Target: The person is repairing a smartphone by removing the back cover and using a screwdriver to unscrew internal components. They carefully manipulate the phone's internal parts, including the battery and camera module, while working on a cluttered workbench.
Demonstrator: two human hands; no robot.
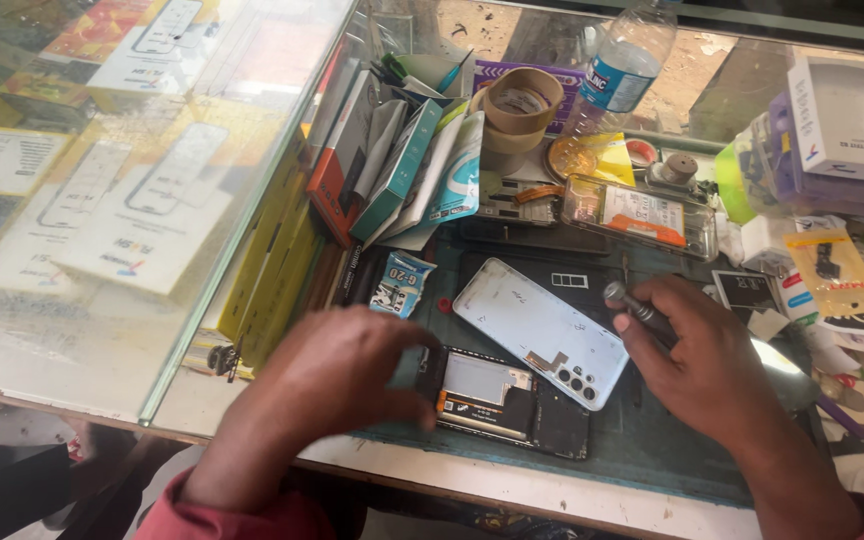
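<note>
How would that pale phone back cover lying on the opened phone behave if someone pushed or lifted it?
The back cover looks thin and flat, so it is probably light and slightly bendy. It rests loosely, propped partly on the opened phone, so a nudge would likely slide it across the mat. Its smooth, glossy look suggests it is slippery.

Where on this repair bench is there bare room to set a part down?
Bare mat shows along the near edge, between the opened phone and the right hand. The glass counter top beyond the left hand is bare too. Crowded: the boxes and tape rolls at the back.
</note>
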